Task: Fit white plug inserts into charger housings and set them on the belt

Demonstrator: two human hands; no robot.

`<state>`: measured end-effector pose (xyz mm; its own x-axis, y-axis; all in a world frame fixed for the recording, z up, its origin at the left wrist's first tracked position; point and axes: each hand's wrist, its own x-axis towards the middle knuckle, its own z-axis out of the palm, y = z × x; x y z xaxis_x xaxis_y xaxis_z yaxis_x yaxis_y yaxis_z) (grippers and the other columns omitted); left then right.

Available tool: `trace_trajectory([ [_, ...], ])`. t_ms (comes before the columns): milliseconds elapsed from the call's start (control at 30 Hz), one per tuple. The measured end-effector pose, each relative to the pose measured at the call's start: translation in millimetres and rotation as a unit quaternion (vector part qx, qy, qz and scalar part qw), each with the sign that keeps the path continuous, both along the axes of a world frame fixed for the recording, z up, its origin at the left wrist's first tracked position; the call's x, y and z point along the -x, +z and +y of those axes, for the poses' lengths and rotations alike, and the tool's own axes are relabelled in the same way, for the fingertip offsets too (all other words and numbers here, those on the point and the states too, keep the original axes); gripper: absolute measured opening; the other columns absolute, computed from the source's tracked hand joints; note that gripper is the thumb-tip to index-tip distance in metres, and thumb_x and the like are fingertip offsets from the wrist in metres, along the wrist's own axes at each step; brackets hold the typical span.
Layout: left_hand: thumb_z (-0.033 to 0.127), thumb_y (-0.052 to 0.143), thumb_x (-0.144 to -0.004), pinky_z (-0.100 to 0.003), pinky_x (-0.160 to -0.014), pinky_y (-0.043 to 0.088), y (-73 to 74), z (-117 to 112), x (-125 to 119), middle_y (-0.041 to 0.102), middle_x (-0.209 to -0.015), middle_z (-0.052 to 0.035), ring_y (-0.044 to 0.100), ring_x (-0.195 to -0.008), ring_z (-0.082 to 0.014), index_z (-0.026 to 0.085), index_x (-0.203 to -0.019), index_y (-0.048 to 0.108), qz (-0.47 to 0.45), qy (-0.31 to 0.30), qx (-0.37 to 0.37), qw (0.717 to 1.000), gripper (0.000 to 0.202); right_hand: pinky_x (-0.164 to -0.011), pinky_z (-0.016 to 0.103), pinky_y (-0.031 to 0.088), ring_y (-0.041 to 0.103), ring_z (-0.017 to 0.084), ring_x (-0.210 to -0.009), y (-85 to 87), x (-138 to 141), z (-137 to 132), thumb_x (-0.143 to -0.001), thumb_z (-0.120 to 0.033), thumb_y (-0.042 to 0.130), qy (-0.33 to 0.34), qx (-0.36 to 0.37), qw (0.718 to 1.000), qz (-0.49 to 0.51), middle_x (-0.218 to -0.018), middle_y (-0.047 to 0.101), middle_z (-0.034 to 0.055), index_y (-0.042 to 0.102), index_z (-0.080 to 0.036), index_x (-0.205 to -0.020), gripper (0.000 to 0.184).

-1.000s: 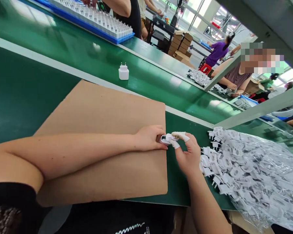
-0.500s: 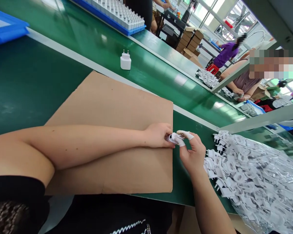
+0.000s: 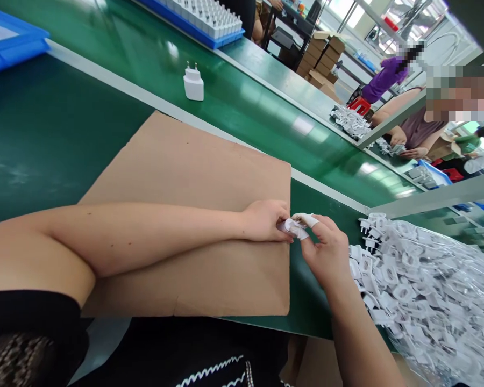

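Over the right edge of the cardboard sheet [image 3: 226,279], my left hand [image 3: 266,220] is closed around a white charger housing [image 3: 283,226], mostly covered by the fingers. My right hand [image 3: 326,244] wears white covers on its thumb and index finger. Those two fingertips pinch a small white plug part [image 3: 293,228] against the end of the housing. Fingers hide the exact fit between the two pieces. Right of my right hand, a heap of white plug parts [image 3: 407,285] lies in and around clear plastic.
A white two-pin charger [image 3: 193,86] stands on the green belt [image 3: 258,115] beyond the cardboard. Blue trays [image 3: 14,45] stand at the far left and back, one filled with chargers [image 3: 205,16]. A metal post [image 3: 395,118] rises at right. Across the belt a co-worker [image 3: 417,131] handles white parts.
The white plug part has come closer to the housing, whose open end now shows less. On the belt, the standing charger has shifted left relative to the cardboard. The view has turned slightly.
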<state>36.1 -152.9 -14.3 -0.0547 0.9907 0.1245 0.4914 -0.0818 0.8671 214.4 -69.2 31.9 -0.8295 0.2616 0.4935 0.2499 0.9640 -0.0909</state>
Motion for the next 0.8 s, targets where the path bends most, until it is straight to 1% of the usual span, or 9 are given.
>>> trace_trajectory([
  [167,0.041,0.081,-0.077,-0.025,-0.061,0.035,1.1,-1.1,0.5,0.063,-0.090,0.0006,0.056,-0.074,-0.0118,0.017,-0.076,0.072,0.013,-0.003,-0.003,1.000,0.026,-0.071,0.035,0.058,0.071,0.024,-0.084,3.4,-0.1,-3.4,-0.084,-0.011,0.056,-0.010,-0.009,1.000,-0.005,-0.095,0.078,0.0072,0.075,-0.021,-0.103,0.029],
  [333,0.039,0.080,-0.077,-0.025,-0.061,0.035,3.7,-2.6,0.7,0.063,-0.089,0.0006,0.056,-0.074,-0.0116,0.017,-0.071,0.070,0.019,-0.006,0.005,1.000,0.026,-0.065,0.032,0.053,0.070,0.023,-0.079,10.8,6.2,-6.4,-0.075,-0.007,0.054,-0.017,-0.029,0.998,-0.049,-0.084,0.076,0.0057,0.075,-0.021,-0.088,0.029],
  [400,0.039,0.080,-0.077,-0.025,-0.062,0.036,2.3,-2.0,1.1,0.064,-0.091,0.0005,0.057,-0.075,-0.0117,0.017,-0.073,0.070,0.014,-0.004,0.005,1.000,0.025,-0.062,0.031,0.052,0.070,0.023,-0.077,9.8,7.4,-6.7,-0.075,-0.009,0.054,-0.034,-0.022,0.998,-0.048,-0.084,0.076,0.0056,0.076,-0.021,-0.087,0.028],
  [533,0.043,0.081,-0.078,-0.025,-0.067,0.042,-0.9,-0.4,0.1,0.066,-0.096,-0.0013,0.062,-0.080,-0.0136,0.017,-0.081,0.074,0.007,0.005,0.004,1.000,0.027,-0.063,0.030,0.052,0.072,0.022,-0.080,-2.2,3.3,-8.7,-0.083,-0.017,0.056,-0.061,0.008,0.998,0.008,-0.094,0.079,0.0063,0.077,-0.021,-0.101,0.028],
  [567,0.044,0.081,-0.078,-0.025,-0.069,0.044,-1.2,-0.5,-0.5,0.067,-0.099,-0.0021,0.063,-0.082,-0.0147,0.017,-0.086,0.076,0.008,0.005,-0.003,1.000,0.028,-0.065,0.030,0.052,0.072,0.023,-0.083,-6.3,1.9,-9.4,-0.086,-0.021,0.057,-0.068,0.010,0.997,0.027,-0.096,0.079,0.0069,0.077,-0.022,-0.105,0.028],
  [633,0.042,0.082,-0.078,-0.026,-0.076,0.048,-1.4,-1.6,-1.7,0.069,-0.109,-0.0037,0.066,-0.091,-0.0167,0.019,-0.108,0.076,0.000,0.000,-0.026,1.000,0.038,-0.066,0.033,0.052,0.072,0.026,-0.081,-14.1,0.5,-10.0,-0.089,-0.029,0.057,-0.095,0.014,0.994,0.055,-0.096,0.079,0.0083,0.075,-0.022,-0.115,0.032],
  [700,0.037,0.082,-0.078,-0.025,-0.082,0.051,-2.0,-2.8,-2.6,0.070,-0.115,-0.0047,0.068,-0.095,-0.0170,0.020,-0.130,0.068,-0.016,-0.009,-0.036,0.999,0.056,-0.061,0.035,0.049,0.069,0.026,-0.069,-20.3,1.0,-9.3,-0.089,-0.038,0.059,-0.138,0.057,0.987,0.057,-0.092,0.078,0.0084,0.067,-0.021,-0.132,0.047],
  [733,0.036,0.080,-0.081,-0.024,-0.082,0.051,-2.5,-2.8,-2.6,0.071,-0.113,-0.0047,0.068,-0.094,-0.0163,0.019,-0.133,0.066,-0.020,-0.015,-0.025,0.999,0.057,-0.059,0.036,0.048,0.066,0.026,-0.064,-22.6,1.8,-8.4,-0.088,-0.042,0.060,-0.152,0.089,0.983,0.049,-0.092,0.078,0.0081,0.060,-0.021,-0.141,0.056],
  [800,0.035,0.078,-0.084,-0.024,-0.078,0.052,-3.3,0.4,-0.2,0.072,-0.108,-0.0055,0.068,-0.088,-0.0156,0.016,-0.127,0.069,-0.004,-0.027,-0.009,1.000,0.048,-0.058,0.039,0.047,0.066,0.029,-0.067,-25.5,3.2,-5.7,-0.088,-0.049,0.061,-0.160,0.134,0.976,0.064,-0.096,0.077,0.0098,0.048,-0.021,-0.152,0.071],
])
